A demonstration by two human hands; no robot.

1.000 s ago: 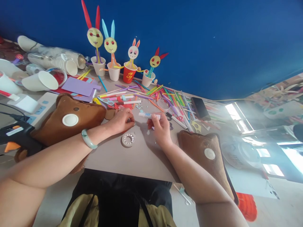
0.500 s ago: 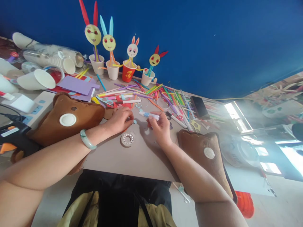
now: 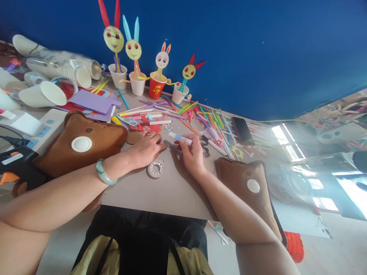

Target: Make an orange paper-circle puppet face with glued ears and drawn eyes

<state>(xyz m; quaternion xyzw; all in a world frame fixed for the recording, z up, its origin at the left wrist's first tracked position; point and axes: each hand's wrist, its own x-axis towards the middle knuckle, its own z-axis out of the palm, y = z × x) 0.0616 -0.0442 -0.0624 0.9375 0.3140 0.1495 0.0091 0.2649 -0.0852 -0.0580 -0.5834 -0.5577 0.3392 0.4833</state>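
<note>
My right hand [image 3: 192, 154] is closed round a small white glue tube [image 3: 180, 138] with a blue label, its tip pointing left. My left hand [image 3: 146, 148] rests on the beige table [image 3: 160, 194] with its fingers curled and pressed down just left of the tube's tip; what lies under the fingertips is hidden. A green bangle [image 3: 103, 172] sits on my left wrist. A round white tape roll [image 3: 155, 169] lies on the table between my two hands, slightly nearer me.
Brown plush cushions [image 3: 86, 143] [image 3: 246, 183] flank the hands. Several coloured sticks [image 3: 200, 114] and scissors [image 3: 204, 145] litter the table behind. Paper-rabbit cups [image 3: 137, 86] stand along the blue wall. White cups [image 3: 46, 95], purple paper [image 3: 91, 102], a glue gun [image 3: 17, 162] lie left; a phone [image 3: 242, 130] lies right.
My right hand has drawn the glue tube slightly back and up. My left hand's fingers have flattened and slid a little right over the spot where a small pale piece lay.
</note>
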